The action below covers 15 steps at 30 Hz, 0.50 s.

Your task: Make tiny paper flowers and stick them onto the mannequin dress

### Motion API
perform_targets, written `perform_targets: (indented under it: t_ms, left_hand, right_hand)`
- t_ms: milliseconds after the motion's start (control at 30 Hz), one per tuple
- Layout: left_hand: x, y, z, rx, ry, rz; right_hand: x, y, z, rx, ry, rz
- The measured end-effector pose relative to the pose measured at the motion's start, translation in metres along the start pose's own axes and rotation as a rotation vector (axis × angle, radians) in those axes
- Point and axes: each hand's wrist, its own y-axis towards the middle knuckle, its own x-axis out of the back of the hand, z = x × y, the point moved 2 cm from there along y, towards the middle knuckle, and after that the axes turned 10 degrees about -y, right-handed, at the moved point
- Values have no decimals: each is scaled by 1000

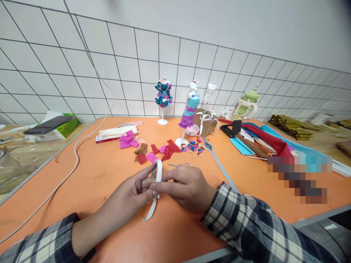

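Pinching white strip (159, 171), two o'clock of my left hand (134, 190), ten o'clock of my right hand (190, 186); both clamped on it.

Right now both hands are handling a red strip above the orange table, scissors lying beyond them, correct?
No: the strip is white, not red, as the head view shows. The left hand and right hand do handle it above the orange table, scissors lying beyond.

White strip (158, 173), centre: partly covered by your left hand (128, 190) and right hand (189, 186) | scissors (172, 165), centre: partly behind your right hand | your sleeves (252, 215): cut off, lower corners | cord (77, 159): leaves your view upper left, lower left | jar (8, 173): cut off, left edge | pixel blocks (298, 179), right: you can't tell what's beneath
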Motion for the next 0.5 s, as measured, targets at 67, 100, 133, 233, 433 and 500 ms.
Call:
perform_targets:
  t_ms: [67, 100, 133, 233, 433, 500]
  left_hand:
    - [1, 0, 1, 18, 7, 8]
    - [2, 0, 1, 20, 8, 15]
    - [2, 1, 2, 16, 9, 20]
    - [3, 0, 4, -8, 35, 24]
    - [6, -3, 5, -115, 260, -1]
    - [8, -5, 3, -147, 353, 14]
  right_hand:
    - [-1, -1, 0, 20, 1, 32]
    - [-2, -2, -1, 23, 8, 43]
    - [-2, -2, -1, 22, 20, 50]
    - [-4, -2, -3, -35, 116, 78]
    - [-8, 1, -7, -242, 416, 117]
    - [-11, 0, -8, -297, 482, 121]
